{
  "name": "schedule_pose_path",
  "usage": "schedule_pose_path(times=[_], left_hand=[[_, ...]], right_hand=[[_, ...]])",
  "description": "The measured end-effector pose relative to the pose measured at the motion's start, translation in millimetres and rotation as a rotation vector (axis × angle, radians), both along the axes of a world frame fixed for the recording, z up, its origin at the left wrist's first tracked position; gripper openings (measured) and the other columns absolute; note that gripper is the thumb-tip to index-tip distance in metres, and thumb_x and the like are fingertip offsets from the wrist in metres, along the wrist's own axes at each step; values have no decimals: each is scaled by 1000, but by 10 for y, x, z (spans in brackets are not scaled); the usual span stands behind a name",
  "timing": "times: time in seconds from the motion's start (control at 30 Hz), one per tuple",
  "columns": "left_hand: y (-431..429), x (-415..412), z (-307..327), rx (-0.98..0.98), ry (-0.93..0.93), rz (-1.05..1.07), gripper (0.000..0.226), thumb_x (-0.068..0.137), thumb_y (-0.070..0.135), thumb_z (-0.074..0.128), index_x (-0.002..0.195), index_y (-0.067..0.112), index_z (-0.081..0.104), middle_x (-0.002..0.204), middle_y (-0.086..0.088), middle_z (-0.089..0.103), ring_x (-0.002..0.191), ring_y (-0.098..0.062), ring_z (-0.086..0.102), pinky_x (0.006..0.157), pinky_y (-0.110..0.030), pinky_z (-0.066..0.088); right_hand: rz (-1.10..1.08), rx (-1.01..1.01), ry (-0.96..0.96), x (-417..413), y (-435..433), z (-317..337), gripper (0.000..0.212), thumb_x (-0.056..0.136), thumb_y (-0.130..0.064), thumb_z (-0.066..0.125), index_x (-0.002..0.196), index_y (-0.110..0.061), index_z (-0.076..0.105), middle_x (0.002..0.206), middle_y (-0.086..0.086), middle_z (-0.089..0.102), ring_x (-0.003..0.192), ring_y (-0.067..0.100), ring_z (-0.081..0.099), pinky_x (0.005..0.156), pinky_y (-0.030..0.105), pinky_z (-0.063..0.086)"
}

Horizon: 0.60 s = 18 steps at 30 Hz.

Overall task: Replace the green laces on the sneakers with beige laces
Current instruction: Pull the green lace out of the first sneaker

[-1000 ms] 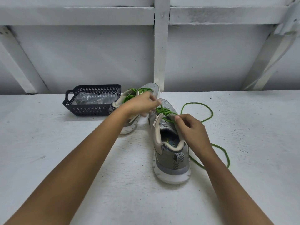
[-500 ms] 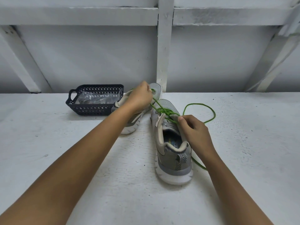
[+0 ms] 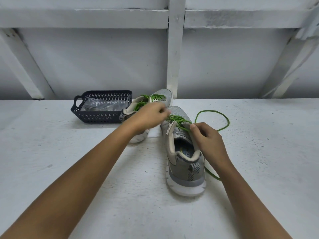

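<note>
Two hands (image 3: 149, 116) (image 3: 208, 139) — lace (image 3: 178, 120) between (green)

Both your arms reach forward; your left grip (image 3: 151, 115) and right grip (image 3: 206, 136) each pinch the green lace (image 3: 178, 120).

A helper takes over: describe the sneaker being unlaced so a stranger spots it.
On the white table, right of the dark plastic lattice basket, the nearer grey mesh sneaker stands heel towards the camera. Unlike the farther grey sneaker, its green lace trails loose.
</note>
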<state>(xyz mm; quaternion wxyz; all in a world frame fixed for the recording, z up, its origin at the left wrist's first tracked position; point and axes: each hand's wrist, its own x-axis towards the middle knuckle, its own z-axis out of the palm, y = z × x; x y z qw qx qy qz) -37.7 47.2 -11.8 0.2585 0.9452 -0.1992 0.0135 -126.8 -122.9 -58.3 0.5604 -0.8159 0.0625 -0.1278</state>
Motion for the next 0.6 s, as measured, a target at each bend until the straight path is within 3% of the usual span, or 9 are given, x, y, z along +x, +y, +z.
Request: schedule_pose_path(times=[0.07,0.13,0.17,0.23,0.3,0.43,0.5,0.6], left_hand=[[59,34,69,-296,-55,161,30,97,29,49,70,17,50,63,5,49,62,-15,45,56,-28,33],[137,97,99,-414,-136,292,19,98,23,48,87,11,57,76,-2,54,73,-19,48,62,-27,31],[166,88,104,-366,-209,299,14,97,17,48,99,7,58,89,-5,56,81,-18,49,66,-23,32],[186,56,81,-167,-424,172,27,91,8,48,117,5,56,112,-12,53,97,-21,52,83,-20,36],[142,3,53,11,-518,-36,33,88,14,46,117,8,61,117,-12,56,105,-27,55,93,-38,42],[3,-46,-56,331,-149,-174,26,95,25,45,110,13,64,109,-4,63,99,-20,56,86,-36,44],[-10,-34,-118,253,-91,-135,23,96,25,47,101,10,65,96,-4,65,89,-20,56,76,-32,43],[5,-17,-123,-30,-81,-13,16,96,23,50,93,14,63,85,-2,64,78,-18,56,64,-28,38]], right_hand=[[3,4,0,3,3,-3,18,91,-36,55,90,-24,68,86,-16,67,76,-17,54,60,0,37],[-2,5,2,6,4,-4,18,91,-36,55,90,-24,68,86,-17,66,76,-16,55,60,0,37],[-4,1,2,5,4,-4,18,91,-36,55,90,-24,68,86,-17,66,77,-16,55,60,0,37],[-3,0,1,6,3,-6,18,91,-37,55,91,-24,68,87,-16,67,79,-13,56,60,0,37],[-1,6,3,4,3,-7,19,90,-37,55,91,-24,68,87,-15,67,82,-9,57,60,1,38],[-2,2,-1,6,2,0,17,90,-37,55,90,-25,68,85,-16,67,78,-12,57,60,1,38],[2,0,-4,6,5,1,16,90,-36,55,89,-26,68,84,-17,67,77,-15,56,60,1,37],[-1,-12,2,9,1,6,17,91,-37,55,89,-26,67,84,-17,66,77,-13,56,60,1,37]])
